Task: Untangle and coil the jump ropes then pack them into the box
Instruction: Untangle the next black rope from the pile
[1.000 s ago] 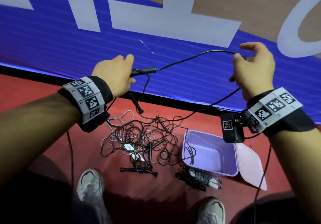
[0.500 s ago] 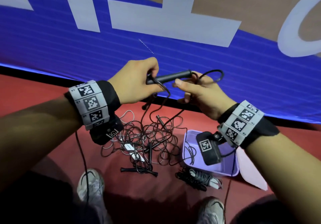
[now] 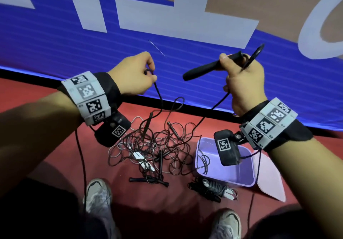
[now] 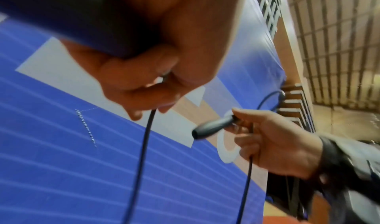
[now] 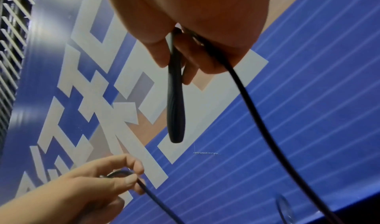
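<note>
My right hand (image 3: 241, 75) grips a black jump rope handle (image 3: 209, 66) together with a small loop of its cord (image 3: 254, 55); the handle points left. My left hand (image 3: 137, 75) pinches the same black cord (image 3: 157, 92), which hangs down to a tangled pile of ropes (image 3: 152, 146) on the red floor. The handle (image 4: 213, 126) and the pinched cord (image 4: 146, 138) also show in the left wrist view, the handle (image 5: 175, 97) and cord (image 5: 251, 105) in the right wrist view. A purple box (image 3: 241, 175) stands open right of the pile, a coiled rope bundle (image 3: 211, 188) in front of it.
The box's pale lid (image 3: 269, 175) lies to its right. A strand of rope hangs over the box's left rim. Loose black handles (image 3: 148, 180) lie at the pile's near edge. A blue banner wall (image 3: 74, 44) rises behind. My shoes (image 3: 98, 194) stand close to the pile.
My hands were together on the handle and have drawn apart. The right hand now keeps the handle and loop, and the left has slid left along the cord.
</note>
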`<state>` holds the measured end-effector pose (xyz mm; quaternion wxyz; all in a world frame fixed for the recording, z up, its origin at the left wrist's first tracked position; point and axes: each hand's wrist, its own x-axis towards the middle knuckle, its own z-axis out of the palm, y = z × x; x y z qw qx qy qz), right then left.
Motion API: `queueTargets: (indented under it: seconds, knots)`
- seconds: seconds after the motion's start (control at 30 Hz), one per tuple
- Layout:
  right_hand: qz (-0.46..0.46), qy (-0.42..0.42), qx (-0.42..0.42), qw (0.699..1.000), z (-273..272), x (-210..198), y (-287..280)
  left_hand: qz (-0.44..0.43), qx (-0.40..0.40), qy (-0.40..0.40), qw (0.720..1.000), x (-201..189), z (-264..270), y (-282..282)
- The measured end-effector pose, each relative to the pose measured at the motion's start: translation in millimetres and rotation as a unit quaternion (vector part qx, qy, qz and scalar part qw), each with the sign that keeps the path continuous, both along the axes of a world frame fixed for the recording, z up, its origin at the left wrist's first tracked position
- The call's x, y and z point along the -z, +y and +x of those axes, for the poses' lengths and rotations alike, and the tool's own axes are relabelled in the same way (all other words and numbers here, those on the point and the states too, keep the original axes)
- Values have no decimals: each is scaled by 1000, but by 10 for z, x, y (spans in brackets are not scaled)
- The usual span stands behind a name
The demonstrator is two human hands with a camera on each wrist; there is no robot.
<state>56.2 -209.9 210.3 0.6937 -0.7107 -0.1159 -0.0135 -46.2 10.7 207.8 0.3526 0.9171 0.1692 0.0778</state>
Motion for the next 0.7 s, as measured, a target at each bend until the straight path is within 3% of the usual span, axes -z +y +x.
queueTargets:
  seconds: [0.13, 0.33, 0.47, 0.57, 0.7]
  knots:
    - [-15, -22, -11, 1000, -33, 14, 1, -160, -42, -38, 986, -84, 43, 47]
    - [7, -31, -84, 996, -183, -32, 28, -239, 11, -99, 966, -204, -16, -52]
    - [41, -13, -150, 988, -271, -147, 42, -293, 20, -96, 951, -257, -31, -145]
    - [52, 5, -156, 986, -284, -193, 55, -317, 0, -93, 944, -267, -8, -160]
    - [52, 21, -145, 988, -266, -193, 56, -402, -5, -87, 912, -278, -2, -163]
